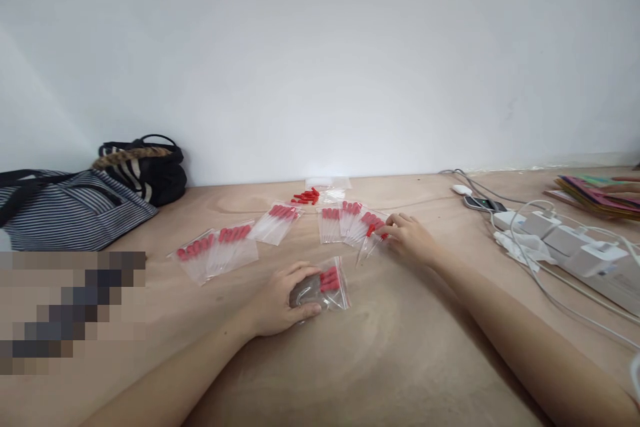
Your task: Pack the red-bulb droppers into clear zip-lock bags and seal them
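Observation:
Low in the middle, my left hand (280,300) curves its thumb and fingers round a clear zip bag (343,290), holding it at the table. Several red caps show inside, near the zip end. To the right, my right hand (413,240) has its fingers closed at a red-capped clear tube (384,236). Another loose red-capped tube (370,231) lies just left of those fingertips. Beyond them are filled bags (330,225) of red-capped tubes, partly overlapping. More filled bags (233,247) lie to the left.
Loose red caps (306,197) and clear tubes (334,196) lie near the wall. Striped and black bags (75,213) stand at left. A power strip with chargers (570,240), cables and coloured sheets (600,197) occupy the right, with another person's hand (625,188) at the edge.

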`<act>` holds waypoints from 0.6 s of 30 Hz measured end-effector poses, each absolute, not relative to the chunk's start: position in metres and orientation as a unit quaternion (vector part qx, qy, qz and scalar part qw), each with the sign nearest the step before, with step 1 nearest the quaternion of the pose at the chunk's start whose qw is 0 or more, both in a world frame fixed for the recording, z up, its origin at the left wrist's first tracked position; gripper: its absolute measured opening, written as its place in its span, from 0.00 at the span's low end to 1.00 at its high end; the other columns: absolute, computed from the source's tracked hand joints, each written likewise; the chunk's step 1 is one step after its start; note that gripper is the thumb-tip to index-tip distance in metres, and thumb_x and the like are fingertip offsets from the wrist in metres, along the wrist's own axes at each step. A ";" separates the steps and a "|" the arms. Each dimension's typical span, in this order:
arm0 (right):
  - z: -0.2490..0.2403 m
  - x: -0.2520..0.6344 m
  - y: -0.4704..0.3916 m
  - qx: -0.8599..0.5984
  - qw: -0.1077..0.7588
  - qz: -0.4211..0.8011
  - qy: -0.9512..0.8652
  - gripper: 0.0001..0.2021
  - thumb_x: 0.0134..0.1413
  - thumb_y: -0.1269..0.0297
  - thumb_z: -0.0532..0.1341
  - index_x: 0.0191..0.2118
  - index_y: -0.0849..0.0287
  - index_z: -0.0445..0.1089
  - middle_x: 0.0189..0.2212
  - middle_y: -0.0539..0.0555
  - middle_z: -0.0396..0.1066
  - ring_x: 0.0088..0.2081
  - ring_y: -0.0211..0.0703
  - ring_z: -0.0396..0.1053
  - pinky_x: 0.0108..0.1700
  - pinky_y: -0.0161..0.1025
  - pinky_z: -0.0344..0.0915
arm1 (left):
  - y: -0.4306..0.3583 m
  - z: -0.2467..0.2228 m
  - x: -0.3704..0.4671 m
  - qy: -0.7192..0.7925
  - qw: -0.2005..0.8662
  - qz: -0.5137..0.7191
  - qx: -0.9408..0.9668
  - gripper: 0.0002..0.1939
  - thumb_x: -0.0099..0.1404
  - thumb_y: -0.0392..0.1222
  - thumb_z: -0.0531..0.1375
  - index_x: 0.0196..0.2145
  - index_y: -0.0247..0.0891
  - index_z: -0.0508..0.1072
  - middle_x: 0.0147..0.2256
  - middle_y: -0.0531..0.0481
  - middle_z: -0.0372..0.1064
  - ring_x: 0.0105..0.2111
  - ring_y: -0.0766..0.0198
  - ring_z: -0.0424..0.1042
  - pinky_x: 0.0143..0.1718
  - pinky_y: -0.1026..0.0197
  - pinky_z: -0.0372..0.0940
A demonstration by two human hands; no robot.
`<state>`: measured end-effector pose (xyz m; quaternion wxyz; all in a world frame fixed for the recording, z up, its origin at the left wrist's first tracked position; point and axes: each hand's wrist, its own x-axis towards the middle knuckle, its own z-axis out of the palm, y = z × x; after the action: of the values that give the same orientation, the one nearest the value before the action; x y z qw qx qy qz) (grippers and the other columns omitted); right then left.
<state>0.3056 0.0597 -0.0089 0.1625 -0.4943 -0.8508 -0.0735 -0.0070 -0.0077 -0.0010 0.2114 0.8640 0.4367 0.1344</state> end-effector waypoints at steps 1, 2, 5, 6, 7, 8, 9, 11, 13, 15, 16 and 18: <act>-0.010 0.309 0.062 -0.489 0.143 -0.080 -0.857 0.12 0.49 0.72 0.56 0.39 0.54 0.71 0.38 0.57 0.65 0.39 0.45 0.60 0.42 0.41 0.55 | -0.007 -0.001 -0.007 0.436 0.211 0.136 0.864 0.27 0.57 0.54 0.57 0.52 0.44 0.60 0.54 0.48 0.57 0.53 0.53 0.58 0.53 0.51 0.54; -0.011 0.311 0.064 -0.482 0.128 -0.083 -0.863 0.10 0.50 0.70 0.56 0.38 0.54 0.71 0.38 0.57 0.65 0.40 0.45 0.60 0.42 0.41 0.55 | -0.007 -0.001 -0.007 0.435 0.211 0.136 0.865 0.27 0.57 0.54 0.57 0.52 0.44 0.60 0.54 0.48 0.57 0.53 0.53 0.58 0.53 0.51 0.54; -0.010 0.311 0.064 -0.474 0.103 -0.100 -0.869 0.06 0.51 0.69 0.56 0.34 0.55 0.70 0.41 0.57 0.64 0.43 0.46 0.59 0.43 0.41 0.54 | -0.007 -0.001 -0.007 0.440 0.211 0.132 0.863 0.27 0.57 0.54 0.57 0.52 0.45 0.59 0.54 0.48 0.56 0.53 0.53 0.57 0.53 0.50 0.54; -0.009 0.311 0.062 -0.471 0.096 -0.107 -0.870 0.06 0.51 0.69 0.56 0.33 0.56 0.70 0.42 0.57 0.63 0.44 0.47 0.58 0.43 0.41 0.53 | -0.007 -0.001 -0.007 0.441 0.212 0.130 0.863 0.27 0.57 0.54 0.57 0.52 0.45 0.59 0.54 0.48 0.56 0.53 0.52 0.57 0.53 0.50 0.54; -0.008 0.311 0.061 -0.468 0.088 -0.112 -0.872 0.05 0.51 0.69 0.56 0.33 0.57 0.69 0.43 0.57 0.63 0.44 0.47 0.57 0.44 0.42 0.53 | -0.007 -0.002 -0.007 0.441 0.213 0.130 0.862 0.27 0.57 0.54 0.57 0.52 0.45 0.59 0.54 0.48 0.56 0.53 0.52 0.57 0.53 0.50 0.54; -0.007 0.311 0.060 -0.463 0.079 -0.114 -0.875 0.05 0.51 0.69 0.55 0.33 0.57 0.68 0.43 0.57 0.63 0.45 0.48 0.57 0.44 0.42 0.53 | -0.007 -0.002 -0.008 0.441 0.214 0.131 0.862 0.27 0.57 0.54 0.57 0.52 0.45 0.59 0.54 0.48 0.56 0.53 0.53 0.57 0.53 0.50 0.53; -0.006 0.311 0.059 -0.459 0.070 -0.111 -0.879 0.05 0.52 0.69 0.55 0.33 0.58 0.68 0.42 0.57 0.64 0.45 0.48 0.57 0.44 0.43 0.53 | -0.007 -0.002 -0.008 0.440 0.214 0.132 0.862 0.26 0.57 0.54 0.57 0.52 0.45 0.59 0.54 0.48 0.56 0.53 0.53 0.57 0.53 0.50 0.53; -0.005 0.312 0.058 -0.453 0.052 -0.089 -0.885 0.05 0.53 0.68 0.54 0.33 0.58 0.67 0.40 0.56 0.65 0.44 0.48 0.58 0.43 0.43 0.53 | -0.007 -0.002 -0.008 0.440 0.215 0.133 0.862 0.27 0.58 0.54 0.57 0.52 0.45 0.59 0.54 0.48 0.56 0.53 0.53 0.57 0.54 0.50 0.53; -0.004 0.314 0.058 -0.453 0.043 -0.054 -0.889 0.04 0.53 0.66 0.55 0.32 0.57 0.66 0.38 0.54 0.66 0.43 0.47 0.58 0.43 0.43 0.52 | -0.006 -0.002 -0.008 0.439 0.214 0.133 0.862 0.27 0.58 0.54 0.57 0.53 0.45 0.59 0.54 0.48 0.56 0.53 0.53 0.57 0.53 0.50 0.53; -0.002 0.316 0.057 -0.455 0.047 -0.025 -0.889 0.03 0.52 0.65 0.56 0.32 0.56 0.66 0.37 0.54 0.66 0.43 0.47 0.58 0.43 0.43 0.52 | -0.006 -0.002 -0.008 0.436 0.211 0.136 0.864 0.26 0.58 0.54 0.57 0.52 0.45 0.60 0.54 0.48 0.57 0.53 0.53 0.57 0.53 0.50 0.54; 0.000 0.317 0.056 -0.454 0.053 -0.014 -0.889 0.03 0.51 0.66 0.57 0.32 0.56 0.66 0.38 0.54 0.66 0.43 0.46 0.58 0.43 0.42 0.52 | -0.006 -0.001 -0.008 0.433 0.210 0.138 0.866 0.26 0.58 0.54 0.57 0.52 0.45 0.60 0.54 0.48 0.57 0.53 0.53 0.58 0.53 0.50 0.54; 0.004 0.316 0.052 -0.446 0.066 0.005 -0.893 0.02 0.51 0.67 0.56 0.31 0.57 0.65 0.37 0.54 0.66 0.42 0.46 0.59 0.42 0.41 0.53 | -0.006 0.000 -0.007 0.430 0.207 0.140 0.867 0.26 0.58 0.55 0.57 0.52 0.45 0.60 0.53 0.48 0.58 0.52 0.53 0.58 0.53 0.50 0.54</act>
<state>0.3159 0.0516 0.0042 0.0659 -0.4455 -0.8928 0.0046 -0.0072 -0.0064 -0.0003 0.2074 0.8674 0.4302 0.1398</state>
